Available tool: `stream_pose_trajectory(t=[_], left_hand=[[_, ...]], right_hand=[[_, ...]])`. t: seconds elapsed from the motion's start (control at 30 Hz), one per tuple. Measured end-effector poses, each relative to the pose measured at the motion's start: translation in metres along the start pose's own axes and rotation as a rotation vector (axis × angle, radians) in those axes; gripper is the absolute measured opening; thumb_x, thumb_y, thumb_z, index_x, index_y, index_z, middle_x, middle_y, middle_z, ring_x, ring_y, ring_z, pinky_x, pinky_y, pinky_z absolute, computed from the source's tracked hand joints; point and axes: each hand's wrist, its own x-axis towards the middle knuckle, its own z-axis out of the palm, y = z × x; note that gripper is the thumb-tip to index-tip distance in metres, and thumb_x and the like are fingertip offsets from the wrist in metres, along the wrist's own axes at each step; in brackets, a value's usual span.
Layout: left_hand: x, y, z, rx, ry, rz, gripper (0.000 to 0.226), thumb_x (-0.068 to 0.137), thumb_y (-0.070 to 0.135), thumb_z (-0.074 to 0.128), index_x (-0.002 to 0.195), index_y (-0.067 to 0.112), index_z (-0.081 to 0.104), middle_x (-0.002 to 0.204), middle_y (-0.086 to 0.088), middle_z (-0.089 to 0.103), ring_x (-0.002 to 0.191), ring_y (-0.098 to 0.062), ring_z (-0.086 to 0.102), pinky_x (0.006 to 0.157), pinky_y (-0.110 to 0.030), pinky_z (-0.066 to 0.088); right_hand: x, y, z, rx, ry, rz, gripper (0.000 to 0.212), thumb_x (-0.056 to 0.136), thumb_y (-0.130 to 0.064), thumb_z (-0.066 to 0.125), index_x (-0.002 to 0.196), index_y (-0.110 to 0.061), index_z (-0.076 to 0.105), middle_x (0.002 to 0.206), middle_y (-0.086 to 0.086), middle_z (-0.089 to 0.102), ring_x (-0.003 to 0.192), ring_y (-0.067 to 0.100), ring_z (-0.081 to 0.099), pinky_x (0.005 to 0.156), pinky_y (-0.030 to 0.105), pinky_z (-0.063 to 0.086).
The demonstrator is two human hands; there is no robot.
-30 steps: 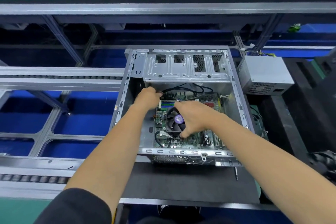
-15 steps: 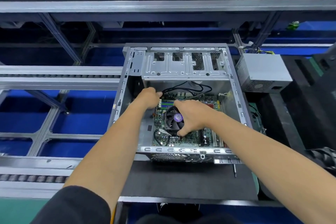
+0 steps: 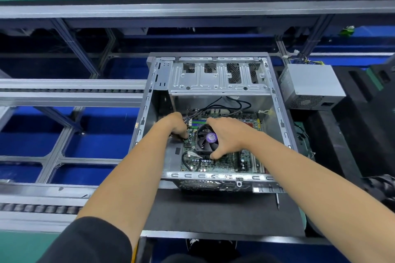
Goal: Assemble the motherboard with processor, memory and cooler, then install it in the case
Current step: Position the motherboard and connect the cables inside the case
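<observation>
Motherboard (image 3: 222,162) with cooler (image 3: 206,142) already sits inside the open case (image 3: 277,100) at frame centre; step looks like seating it and clearing cables. Right hand (image 3: 229,136) fingers are curled over the cooler, thumb at its near edge; left hand (image 3: 176,126) grips the black cables (image 3: 213,103) at the board's upper left. Next probably aligning the board and screwing it down.
</observation>
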Motion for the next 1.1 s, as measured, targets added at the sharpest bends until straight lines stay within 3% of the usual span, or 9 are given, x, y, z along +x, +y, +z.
stream_pose_trajectory(t=[0.13,0.33,0.43,0.67,0.73,0.83,0.9,1.03,1.1], left_hand=[[0.0,0.0,-0.005,-0.004,0.004,0.011,0.023,0.077,0.014,0.077,0.081,0.005,0.056,0.079,-0.008,0.058,0.07,-0.022,0.054,0.06,-0.026,0.041],[0.0,-0.001,-0.01,-0.12,0.086,0.013,0.02,0.08,0.008,0.071,0.074,0.01,0.052,0.068,-0.003,0.053,0.063,-0.019,0.052,0.05,-0.022,0.039],[0.003,-0.001,-0.009,-0.155,0.082,-0.006,0.013,0.079,0.007,0.072,0.08,0.009,0.058,0.078,-0.007,0.06,0.069,-0.021,0.055,0.061,-0.024,0.045],[0.005,-0.005,-0.006,-0.139,0.009,-0.068,0.056,0.068,0.025,0.085,0.108,-0.003,0.059,0.101,-0.011,0.059,0.092,-0.029,0.056,0.077,-0.035,0.046],[0.003,-0.004,-0.006,-0.146,-0.001,-0.067,0.049,0.066,0.022,0.086,0.102,-0.002,0.062,0.097,-0.008,0.061,0.088,-0.027,0.057,0.075,-0.033,0.046],[0.0,-0.002,-0.007,-0.091,0.038,-0.031,0.022,0.067,0.014,0.082,0.067,0.005,0.063,0.07,-0.004,0.061,0.063,-0.018,0.057,0.056,-0.024,0.043],[0.0,-0.001,-0.006,-0.067,0.06,-0.02,0.029,0.069,0.008,0.076,0.053,0.008,0.053,0.057,-0.003,0.052,0.05,-0.015,0.048,0.047,-0.022,0.037],[-0.003,-0.002,-0.005,-0.037,0.089,0.021,0.01,0.073,0.008,0.074,0.072,0.002,0.067,0.073,-0.007,0.064,0.063,-0.018,0.054,0.054,-0.025,0.043],[-0.002,-0.002,-0.004,-0.006,0.093,0.046,0.009,0.073,0.008,0.074,0.069,0.003,0.066,0.07,-0.006,0.061,0.061,-0.017,0.053,0.053,-0.024,0.043]], right_hand=[[0.0,0.001,0.001,-0.018,-0.005,-0.005,0.082,0.059,-0.055,0.081,0.114,-0.01,0.04,0.072,-0.007,0.042,0.063,0.012,0.045,0.047,0.028,0.033],[0.002,-0.002,0.001,-0.045,0.005,-0.01,0.084,0.059,-0.056,0.08,0.117,-0.01,0.041,0.073,-0.01,0.04,0.073,0.022,0.051,0.055,0.032,0.04],[0.003,-0.002,0.001,-0.043,0.015,-0.002,0.087,0.058,-0.057,0.08,0.12,-0.009,0.041,0.073,-0.009,0.041,0.074,0.022,0.052,0.054,0.032,0.041],[0.004,-0.001,0.002,-0.032,0.024,0.002,0.079,0.057,-0.055,0.08,0.112,-0.012,0.042,0.081,-0.002,0.052,0.073,0.021,0.052,0.048,0.029,0.033],[0.004,-0.001,0.002,-0.022,0.017,0.005,0.078,0.058,-0.054,0.08,0.111,-0.013,0.041,0.076,-0.006,0.047,0.069,0.018,0.05,0.046,0.026,0.031],[0.003,0.0,0.002,-0.021,0.009,-0.002,0.075,0.058,-0.054,0.08,0.107,-0.014,0.039,0.074,-0.009,0.041,0.068,0.018,0.047,0.046,0.025,0.028],[0.003,0.0,0.002,-0.027,0.007,-0.005,0.076,0.058,-0.054,0.08,0.108,-0.014,0.04,0.076,-0.008,0.043,0.071,0.02,0.049,0.049,0.028,0.033],[0.004,-0.001,0.001,-0.026,0.004,-0.005,0.077,0.058,-0.054,0.08,0.111,-0.013,0.041,0.087,0.0,0.051,0.077,0.022,0.052,0.058,0.033,0.042],[0.003,0.0,0.0,-0.02,0.002,-0.004,0.077,0.059,-0.054,0.08,0.111,-0.013,0.042,0.09,0.001,0.053,0.078,0.023,0.052,0.06,0.034,0.045]])
